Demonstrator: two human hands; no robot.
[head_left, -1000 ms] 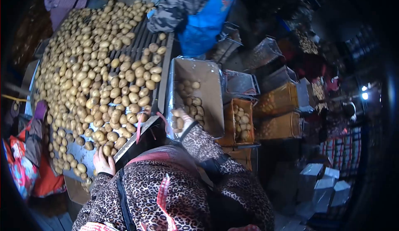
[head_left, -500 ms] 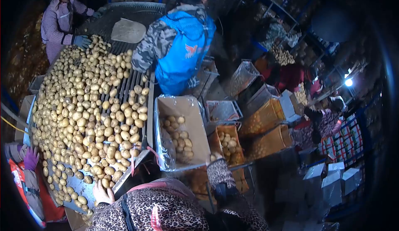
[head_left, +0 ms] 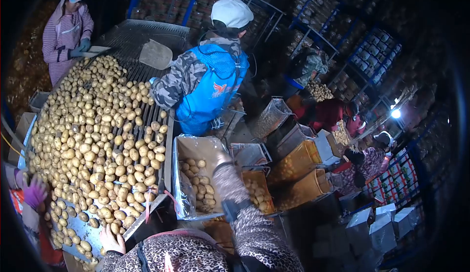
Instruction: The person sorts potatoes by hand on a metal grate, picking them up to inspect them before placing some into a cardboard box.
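My left hand point(head_left: 112, 241) lies at the near edge of the sorting table, fingers stretched out beside the potatoes point(head_left: 116, 221). Nothing shows in its grasp. My right arm reaches forward in a leopard-print sleeve. At its end, my right hand point(head_left: 222, 157) is smeared by motion above the right side of a plastic-lined cardboard box point(head_left: 180, 204); whether it holds anything I cannot make out. Several potatoes point(head_left: 199, 183) lie in that box. Just right of my forearm stands an orange-lined box point(head_left: 268, 208) with more potatoes in it.
A person in a blue vest point(head_left: 215, 83) stands beyond the box, near a scoop-like tray point(head_left: 155, 54) on the slatted table. Another person point(head_left: 66, 32) works at the far left, and a purple glove point(head_left: 35, 192) shows at lower left. More lined crates point(head_left: 298, 162) stand to the right.
My right hand has moved from the orange-lined box up and left over the cardboard box. My left hand stays at the table edge. The far-left person's hands have left the potatoes.
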